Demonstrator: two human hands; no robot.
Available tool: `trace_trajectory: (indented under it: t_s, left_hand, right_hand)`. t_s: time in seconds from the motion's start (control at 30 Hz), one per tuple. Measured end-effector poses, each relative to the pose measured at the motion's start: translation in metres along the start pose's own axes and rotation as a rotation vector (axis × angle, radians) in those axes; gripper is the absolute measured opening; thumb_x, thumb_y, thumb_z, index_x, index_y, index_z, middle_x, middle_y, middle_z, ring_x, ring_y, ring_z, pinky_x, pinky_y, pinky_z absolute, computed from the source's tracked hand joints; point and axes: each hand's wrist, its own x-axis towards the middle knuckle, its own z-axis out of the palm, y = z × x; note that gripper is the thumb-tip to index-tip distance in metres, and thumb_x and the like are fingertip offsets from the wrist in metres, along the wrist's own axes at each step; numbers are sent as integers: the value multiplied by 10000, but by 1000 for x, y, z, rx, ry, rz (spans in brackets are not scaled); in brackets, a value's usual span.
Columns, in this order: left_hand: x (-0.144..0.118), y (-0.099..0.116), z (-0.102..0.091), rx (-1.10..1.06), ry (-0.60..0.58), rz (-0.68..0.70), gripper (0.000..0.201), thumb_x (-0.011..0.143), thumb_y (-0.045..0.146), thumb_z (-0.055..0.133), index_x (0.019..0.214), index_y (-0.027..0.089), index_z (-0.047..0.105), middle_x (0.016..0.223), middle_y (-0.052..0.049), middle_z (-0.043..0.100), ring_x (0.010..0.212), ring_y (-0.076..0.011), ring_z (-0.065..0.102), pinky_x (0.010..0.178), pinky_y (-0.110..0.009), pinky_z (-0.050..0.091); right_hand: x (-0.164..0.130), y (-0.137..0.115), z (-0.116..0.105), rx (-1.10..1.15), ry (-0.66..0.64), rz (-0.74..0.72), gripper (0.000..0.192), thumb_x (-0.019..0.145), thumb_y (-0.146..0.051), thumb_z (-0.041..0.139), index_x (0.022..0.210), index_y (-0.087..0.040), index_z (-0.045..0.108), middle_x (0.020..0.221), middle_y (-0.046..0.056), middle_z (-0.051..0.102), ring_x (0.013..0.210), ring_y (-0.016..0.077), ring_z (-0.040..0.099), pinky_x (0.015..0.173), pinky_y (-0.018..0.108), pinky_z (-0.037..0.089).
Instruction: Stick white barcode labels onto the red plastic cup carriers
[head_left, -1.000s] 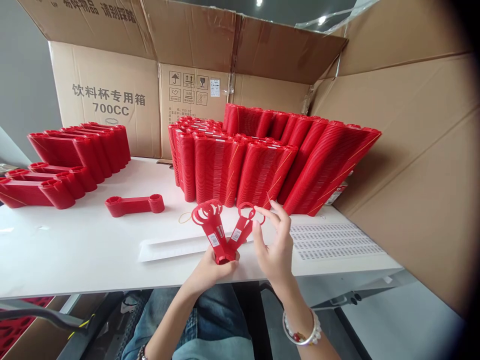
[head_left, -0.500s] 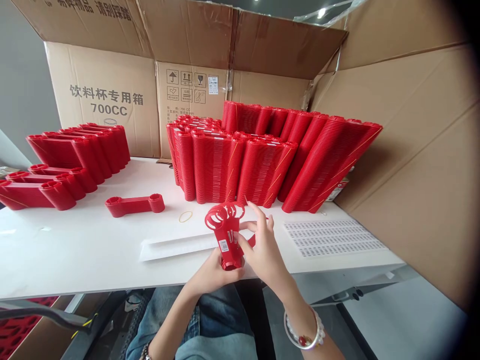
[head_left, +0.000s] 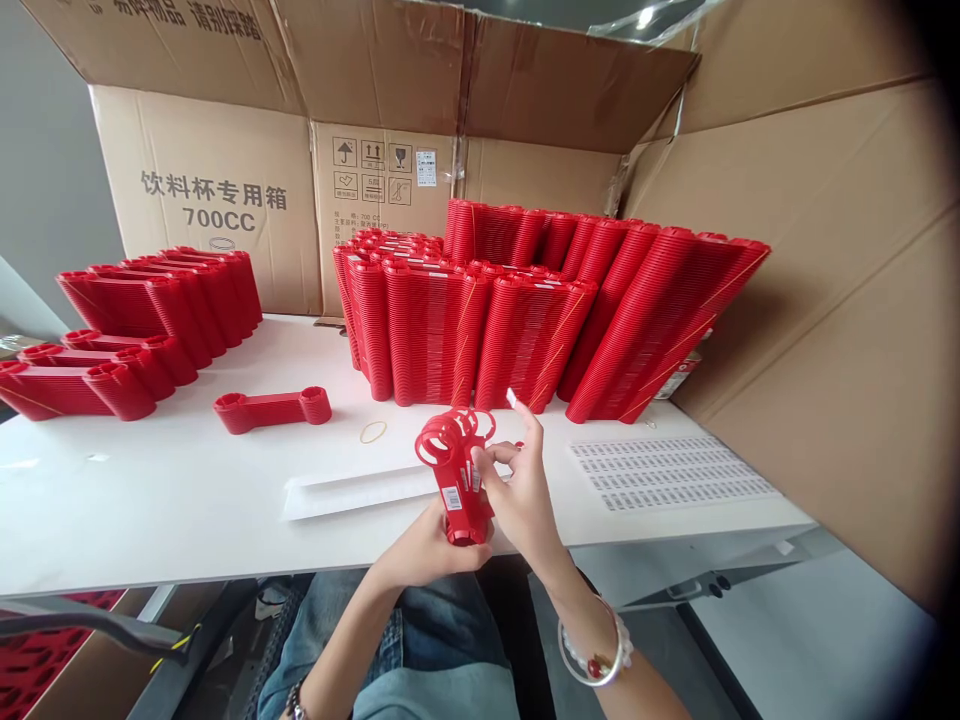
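Note:
My left hand (head_left: 429,545) is wrapped round the lower end of a fanned bunch of red plastic two-ring pieces (head_left: 451,470), just above the table's front edge. Small white barcode labels show on several of them. At the bunch's right side, my right hand (head_left: 521,485) pinches one or more of the pieces between thumb and bent fingers; how many is hidden. Its index finger is raised, with a small white label (head_left: 511,398) on the tip. Behind the hands lies a white paper strip (head_left: 352,494).
A sheet of labels (head_left: 667,473) lies at the right. Tall banded red stacks (head_left: 435,335) stand at the back, with shorter stacks (head_left: 127,385) at the left. A small red stack (head_left: 274,410) and a rubber band (head_left: 373,432) lie mid-table. Cardboard (head_left: 217,215) walls the back and right.
My right index finger has lifted away from the red rings, and the white label on its tip is now visible. The fanned bunch has shifted slightly right and down.

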Motion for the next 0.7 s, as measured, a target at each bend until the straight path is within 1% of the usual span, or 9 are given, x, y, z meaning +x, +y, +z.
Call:
trace_trajectory:
  t_s: [0.07, 0.1, 0.17, 0.23, 0.27, 0.3, 0.37, 0.53, 0.7]
  left_hand:
    - [0, 2, 0, -48, 29, -14, 181, 667, 133, 629, 750, 175, 473, 677, 43, 446, 622, -94, 363, 569, -231, 298]
    - [1, 3, -1, -79, 47, -25, 176, 675, 153, 642, 768, 168, 492, 685, 38, 464, 625, -95, 371, 573, -231, 300]
    - [1, 5, -2, -153, 72, -58, 190, 698, 200, 660, 826, 154, 527, 686, 34, 490, 603, -87, 365, 560, -227, 286]
    - [1, 5, -4, -241, 89, -76, 241, 712, 235, 660, 902, 148, 539, 658, 47, 488, 549, -72, 321, 516, -221, 237]
    - [2, 5, -5, -289, 94, -73, 270, 715, 246, 655, 937, 149, 536, 644, 55, 483, 525, -66, 298, 498, -221, 208]
    - [2, 4, -6, -335, 96, -65, 287, 718, 255, 645, 958, 151, 528, 630, 61, 476, 507, -62, 280, 485, -222, 185]
    - [3, 2, -7, -401, 99, -48, 283, 720, 263, 626, 956, 157, 510, 605, 69, 464, 482, -56, 259, 477, -226, 160]
    - [3, 2, -7, -418, 96, -56, 291, 719, 242, 618, 968, 152, 499, 597, 71, 470, 472, -50, 248, 478, -229, 154]
    - [3, 1, -8, -398, 88, -47, 277, 728, 232, 619, 966, 141, 512, 619, 57, 480, 500, -58, 273, 474, -228, 151]
  right_hand:
    - [2, -3, -3, 3, 7, -37, 661, 900, -236, 560, 1464, -235, 215, 691, -50, 650, 766, 203, 670, 918, 473, 505]
    - [4, -5, -7, 2, -5, -63, 636, 909, -236, 547, 1457, -240, 223, 759, -26, 673, 819, 206, 672, 929, 469, 504]
    - [8, -9, -17, -7, -56, -111, 444, 939, -254, 513, 1360, -256, 372, 932, 30, 685, 941, 212, 660, 920, 441, 514]
    - [12, -12, -28, -35, -130, -147, 177, 965, -287, 487, 1131, -257, 538, 1034, 55, 648, 1009, 216, 636, 902, 407, 523]
    - [13, -13, -33, -56, -159, -161, 108, 972, -302, 484, 1016, -251, 568, 1039, 55, 630, 1015, 216, 627, 903, 396, 519]
    - [14, -15, -37, -77, -184, -174, 118, 976, -311, 481, 934, -246, 571, 1027, 52, 616, 1014, 215, 620, 905, 389, 515]
    - [15, -17, -42, -113, -222, -184, 160, 978, -311, 480, 853, -239, 549, 1004, 49, 595, 1008, 212, 610, 907, 377, 506]
    - [13, -17, -40, -166, -236, -120, 170, 943, -253, 486, 775, -230, 498, 964, 50, 574, 994, 221, 601, 899, 380, 488]
    - [12, -13, -36, -178, -224, -63, 165, 898, -252, 513, 735, -223, 505, 960, 54, 539, 977, 230, 601, 902, 406, 488]
